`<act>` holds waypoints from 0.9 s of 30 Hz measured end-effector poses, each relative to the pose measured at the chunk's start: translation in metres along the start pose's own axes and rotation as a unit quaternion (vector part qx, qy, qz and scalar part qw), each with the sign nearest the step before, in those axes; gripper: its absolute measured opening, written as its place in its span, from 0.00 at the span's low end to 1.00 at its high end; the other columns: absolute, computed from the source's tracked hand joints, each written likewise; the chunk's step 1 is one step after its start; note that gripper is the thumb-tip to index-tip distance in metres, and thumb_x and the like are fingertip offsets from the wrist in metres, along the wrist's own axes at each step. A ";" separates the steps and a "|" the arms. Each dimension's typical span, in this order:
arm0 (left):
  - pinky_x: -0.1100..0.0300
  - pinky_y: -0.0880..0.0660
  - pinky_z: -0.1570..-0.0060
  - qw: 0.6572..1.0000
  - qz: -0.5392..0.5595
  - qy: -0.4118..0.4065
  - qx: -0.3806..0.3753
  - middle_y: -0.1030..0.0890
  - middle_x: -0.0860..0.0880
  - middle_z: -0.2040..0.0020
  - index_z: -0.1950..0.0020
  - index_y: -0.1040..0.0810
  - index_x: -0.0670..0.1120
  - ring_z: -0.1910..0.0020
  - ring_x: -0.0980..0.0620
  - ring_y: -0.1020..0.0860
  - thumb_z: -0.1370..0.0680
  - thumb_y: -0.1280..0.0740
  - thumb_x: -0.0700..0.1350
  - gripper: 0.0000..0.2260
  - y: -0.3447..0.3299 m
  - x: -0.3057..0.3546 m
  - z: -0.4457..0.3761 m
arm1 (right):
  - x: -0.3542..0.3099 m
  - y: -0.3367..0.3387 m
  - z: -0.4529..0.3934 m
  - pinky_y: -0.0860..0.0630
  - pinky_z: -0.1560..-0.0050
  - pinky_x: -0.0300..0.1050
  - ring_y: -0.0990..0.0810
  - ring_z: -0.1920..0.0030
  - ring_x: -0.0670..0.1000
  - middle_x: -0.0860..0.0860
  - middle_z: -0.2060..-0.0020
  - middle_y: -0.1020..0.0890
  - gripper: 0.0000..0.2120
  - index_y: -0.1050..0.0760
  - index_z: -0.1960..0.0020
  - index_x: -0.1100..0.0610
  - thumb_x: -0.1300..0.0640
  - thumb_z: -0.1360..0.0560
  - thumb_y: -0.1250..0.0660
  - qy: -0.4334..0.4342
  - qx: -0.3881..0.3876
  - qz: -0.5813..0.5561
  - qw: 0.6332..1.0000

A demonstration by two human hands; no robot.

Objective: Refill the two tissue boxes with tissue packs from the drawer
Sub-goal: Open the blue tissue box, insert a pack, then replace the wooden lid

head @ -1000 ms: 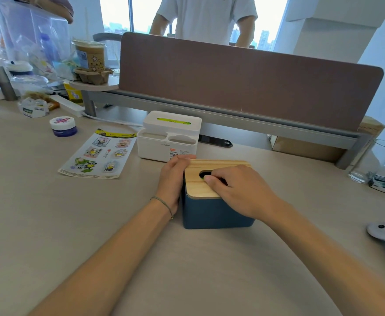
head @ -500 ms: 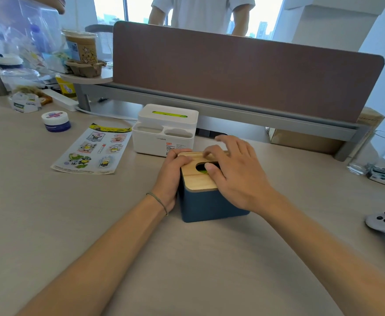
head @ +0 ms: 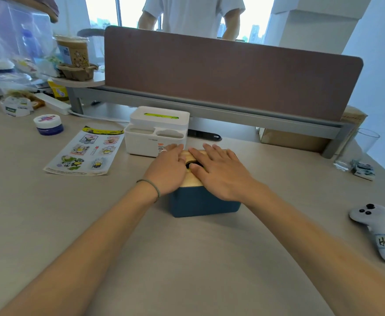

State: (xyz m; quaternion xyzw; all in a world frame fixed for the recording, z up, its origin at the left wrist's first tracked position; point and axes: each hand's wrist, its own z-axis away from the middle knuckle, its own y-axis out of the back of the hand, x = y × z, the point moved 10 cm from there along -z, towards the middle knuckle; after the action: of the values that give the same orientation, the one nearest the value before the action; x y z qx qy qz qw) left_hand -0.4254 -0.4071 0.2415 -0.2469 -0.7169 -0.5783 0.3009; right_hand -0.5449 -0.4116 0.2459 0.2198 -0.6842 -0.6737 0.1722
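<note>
A blue tissue box (head: 200, 202) with a wooden lid (head: 192, 179) stands on the desk in front of me. Both my hands lie flat on the lid, fingers spread. My left hand (head: 167, 168) covers the lid's left side. My right hand (head: 218, 172) covers the right side, its thumb at the dark oval slot, where a bit of yellow-green shows. Just behind stands a white tissue box (head: 157, 131) with a lid on; a yellow-green pack shows through its slot. No drawer is in view.
A sticker sheet (head: 84, 151) lies to the left, with a small jar (head: 48, 124) beyond it. A white game controller (head: 378, 231) and a glass (head: 355, 149) are at the right. A brown divider (head: 228, 74) closes the back; a person stands behind it.
My left hand moved from the box's left side up onto the lid. My right hand opened and flattened over the lid. The view came closer to the box.
</note>
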 end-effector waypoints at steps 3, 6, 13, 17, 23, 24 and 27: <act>0.53 0.41 0.26 1.000 -0.024 0.005 -0.013 0.38 0.46 0.22 0.21 0.38 0.48 0.25 0.46 0.37 0.15 0.47 0.45 0.21 -0.003 0.002 0.005 | 0.000 0.000 0.000 0.55 0.23 0.58 0.54 0.20 0.54 0.51 0.19 0.50 0.29 0.55 0.20 0.40 0.36 0.20 0.61 -0.003 -0.004 -0.003 1.000; 0.56 0.32 0.39 0.997 0.076 0.028 0.010 0.28 0.47 0.29 0.25 0.34 0.52 0.37 0.49 0.27 0.17 0.44 0.46 0.19 0.005 0.001 0.015 | -0.003 0.010 0.006 0.55 0.22 0.56 0.54 0.20 0.52 0.49 0.19 0.50 0.27 0.53 0.20 0.40 0.38 0.18 0.56 0.005 0.008 -0.060 0.998; 0.58 0.28 0.42 0.921 0.377 0.090 0.035 0.23 0.57 0.40 0.33 0.29 0.60 0.43 0.57 0.25 0.16 0.42 0.47 0.14 0.000 -0.015 0.067 | 0.076 0.007 0.061 0.41 0.28 0.44 0.36 0.27 0.46 0.42 0.25 0.35 0.26 0.41 0.22 0.42 0.54 0.18 0.42 -0.179 0.129 -0.542 0.811; 0.58 0.26 0.42 0.923 0.374 0.074 0.059 0.21 0.57 0.41 0.33 0.27 0.60 0.42 0.55 0.24 0.17 0.44 0.44 0.16 -0.013 0.000 0.067 | 0.071 -0.033 0.068 0.28 0.37 0.49 0.27 0.38 0.49 0.45 0.31 0.30 0.26 0.43 0.22 0.42 0.53 0.18 0.41 -0.216 0.102 -0.630 0.739; 0.52 0.26 0.40 0.911 0.397 0.086 0.067 0.19 0.50 0.42 0.38 0.23 0.57 0.42 0.49 0.23 0.18 0.44 0.41 0.16 -0.028 0.023 0.025 | 0.108 -0.020 0.048 0.25 0.51 0.46 0.23 0.45 0.49 0.46 0.40 0.23 0.24 0.36 0.25 0.42 0.55 0.19 0.40 -0.242 0.157 -0.687 0.667; 0.52 0.26 0.44 0.912 0.397 0.083 0.067 0.19 0.49 0.44 0.40 0.22 0.57 0.45 0.48 0.23 0.19 0.44 0.41 0.16 -0.030 0.028 0.014 | 0.117 -0.018 0.041 0.24 0.49 0.47 0.23 0.45 0.49 0.46 0.39 0.23 0.24 0.36 0.25 0.42 0.55 0.19 0.40 -0.247 0.168 -0.689 0.660; 0.57 0.29 0.54 0.915 0.390 0.084 0.057 0.20 0.49 0.47 0.40 0.22 0.54 0.50 0.51 0.24 0.18 0.44 0.42 0.15 -0.041 0.036 -0.022 | 0.141 -0.018 0.019 0.26 0.41 0.51 0.24 0.43 0.50 0.46 0.41 0.23 0.24 0.35 0.26 0.40 0.54 0.20 0.39 -0.265 0.180 -0.694 0.645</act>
State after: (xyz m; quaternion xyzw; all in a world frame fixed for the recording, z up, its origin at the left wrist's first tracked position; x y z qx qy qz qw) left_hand -0.4759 -0.4369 0.2421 -0.4394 -0.5677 -0.3917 0.5755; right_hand -0.6732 -0.4707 0.2192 0.4689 -0.4556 -0.4894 -0.5771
